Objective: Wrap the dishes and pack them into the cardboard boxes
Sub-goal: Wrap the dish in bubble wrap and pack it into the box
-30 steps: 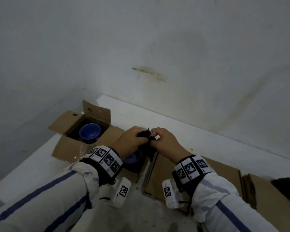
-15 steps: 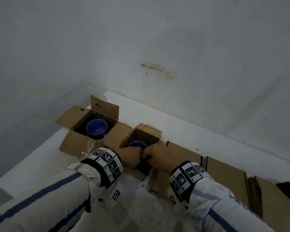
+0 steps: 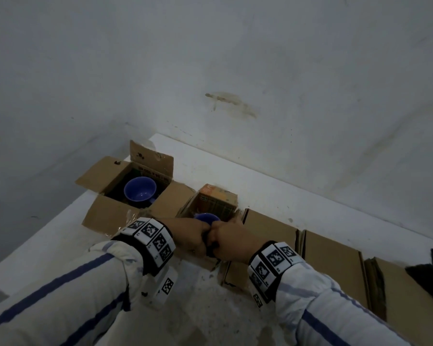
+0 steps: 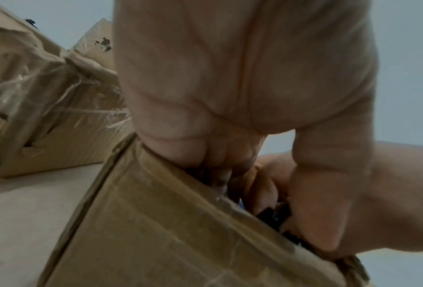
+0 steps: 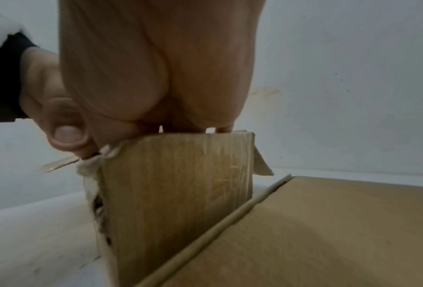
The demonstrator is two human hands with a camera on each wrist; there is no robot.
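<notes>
The head view looks down and forward from above onto a white surface point(image 3: 235, 176) meeting a wall corner. Each wrist view looks from low and very near along its palm toward the small cardboard box point(image 4: 181, 233), which all three views share, the left wrist from its left, the right from its right.

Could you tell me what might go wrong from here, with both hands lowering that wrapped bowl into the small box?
1. The small box is narrow; both hands, left hand and right hand, crowd its opening, so knuckles may catch the torn edge.
2. The black wrap is only pinched at the top; it might slip open, since the blue bowl already shows bare.
3. The box looks light and could tip as the hands pull out.
</notes>
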